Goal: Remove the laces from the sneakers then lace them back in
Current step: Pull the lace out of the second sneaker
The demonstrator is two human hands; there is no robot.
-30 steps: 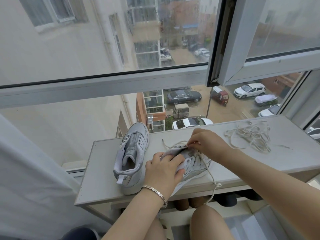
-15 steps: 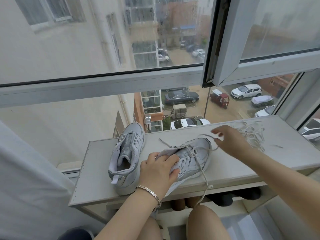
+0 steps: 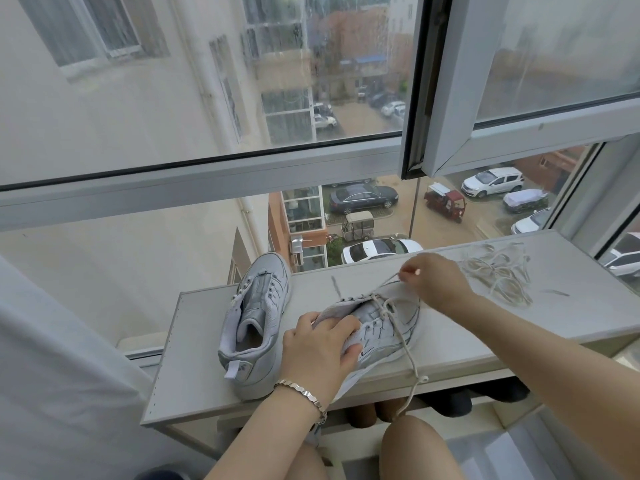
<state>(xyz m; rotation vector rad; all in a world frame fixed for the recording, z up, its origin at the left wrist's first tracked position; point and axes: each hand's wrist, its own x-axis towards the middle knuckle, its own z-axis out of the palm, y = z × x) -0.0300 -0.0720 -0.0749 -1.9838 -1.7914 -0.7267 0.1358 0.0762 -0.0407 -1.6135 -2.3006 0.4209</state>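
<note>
Grey-white sneaker (image 3: 384, 323) sits at the front-middle of the worktop (image 3: 519, 327), toe pointing away and to the right. Lace (image 3: 382, 303) is only partly in: crossed over a few eyelets near the toe, upper eyelets bare, one end dangling over the worktop's front edge. Left hand (image 3: 318, 351) grips the sneaker at the collar, fingers curled over the tongue, pinning it down. Right hand (image 3: 436, 282) pinches the lace just past the toe, strand drawn taut. Likely step: pulling the lace out of this shoe, removal stage. Next move calls for a steady hold at the heel and drawing the strand free eyelet by eyelet. Other sneaker (image 3: 258, 317) stands just to the left, upright, no lace. Loose lace (image 3: 498, 275) lies heaped on the right of the worktop. Bracelet (image 3: 304, 394) on left wrist.
</note>
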